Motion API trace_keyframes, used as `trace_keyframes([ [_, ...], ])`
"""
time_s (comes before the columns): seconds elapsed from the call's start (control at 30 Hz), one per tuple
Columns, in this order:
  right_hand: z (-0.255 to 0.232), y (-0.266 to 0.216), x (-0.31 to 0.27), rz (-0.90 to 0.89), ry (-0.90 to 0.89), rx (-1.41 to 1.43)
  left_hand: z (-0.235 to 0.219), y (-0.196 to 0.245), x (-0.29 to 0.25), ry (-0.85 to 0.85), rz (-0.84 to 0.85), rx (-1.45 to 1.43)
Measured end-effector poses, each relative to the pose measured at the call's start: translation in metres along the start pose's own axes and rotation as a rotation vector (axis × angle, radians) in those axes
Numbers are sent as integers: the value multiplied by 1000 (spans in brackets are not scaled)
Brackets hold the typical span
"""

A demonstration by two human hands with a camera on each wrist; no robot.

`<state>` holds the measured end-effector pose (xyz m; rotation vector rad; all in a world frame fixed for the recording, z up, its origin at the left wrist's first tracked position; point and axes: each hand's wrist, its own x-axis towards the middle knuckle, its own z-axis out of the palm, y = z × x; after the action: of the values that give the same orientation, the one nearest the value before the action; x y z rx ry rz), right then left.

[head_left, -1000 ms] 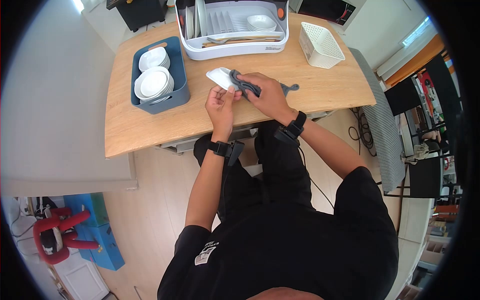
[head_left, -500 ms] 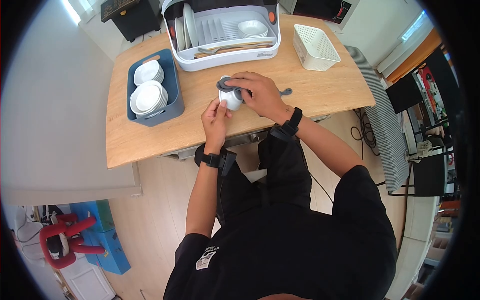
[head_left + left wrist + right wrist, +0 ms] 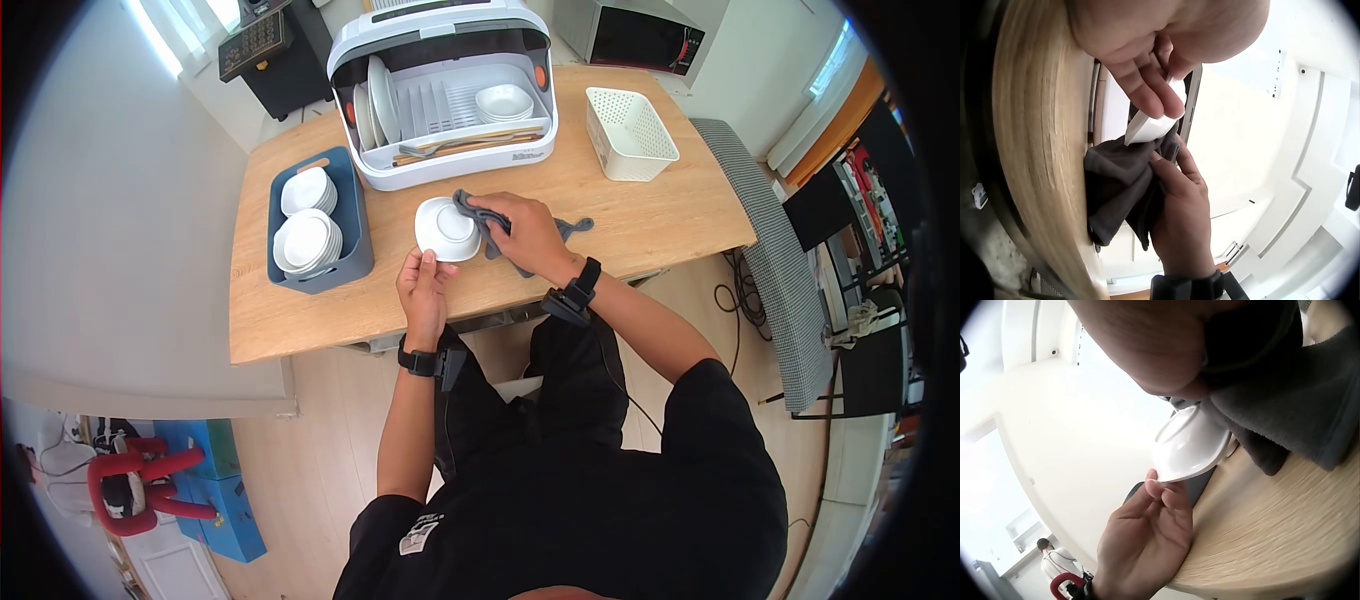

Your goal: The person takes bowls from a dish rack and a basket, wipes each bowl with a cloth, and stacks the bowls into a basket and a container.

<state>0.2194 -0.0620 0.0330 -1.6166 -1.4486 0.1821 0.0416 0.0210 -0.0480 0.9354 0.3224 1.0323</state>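
Above the table, the left hand [image 3: 424, 292] pinches the near rim of a small white bowl [image 3: 436, 238], whose underside with its foot ring faces up. The right hand [image 3: 528, 232] grips a dark grey cloth [image 3: 497, 217] at the bowl's right edge; part of the cloth hangs down toward the table. In the left wrist view the cloth [image 3: 1124, 175] touches the bowl [image 3: 1155, 125]. The right wrist view shows the left thumb and fingers [image 3: 1161, 490] at the bowl's rim [image 3: 1188, 447], while the right hand [image 3: 1154, 344] covers part of the cloth.
A blue basket [image 3: 357, 262] with stacked white bowls stands on the left of the wooden table [image 3: 290, 330]. Behind the hands is a dish rack [image 3: 470, 165] with plates, bowls and chopsticks. A white perforated basket [image 3: 640, 168] sits at the right.
The bowl has turned so that its underside faces the head camera. The right hand with the cloth has shifted from over the bowl to its right edge. The head view has tilted upward.
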Motion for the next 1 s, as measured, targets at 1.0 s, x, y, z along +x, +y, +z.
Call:
trace_keyframes([
  [1.0, -18, 19, 0, 207, -69, 204, 1, -2, 1, -53, -11, 104],
])
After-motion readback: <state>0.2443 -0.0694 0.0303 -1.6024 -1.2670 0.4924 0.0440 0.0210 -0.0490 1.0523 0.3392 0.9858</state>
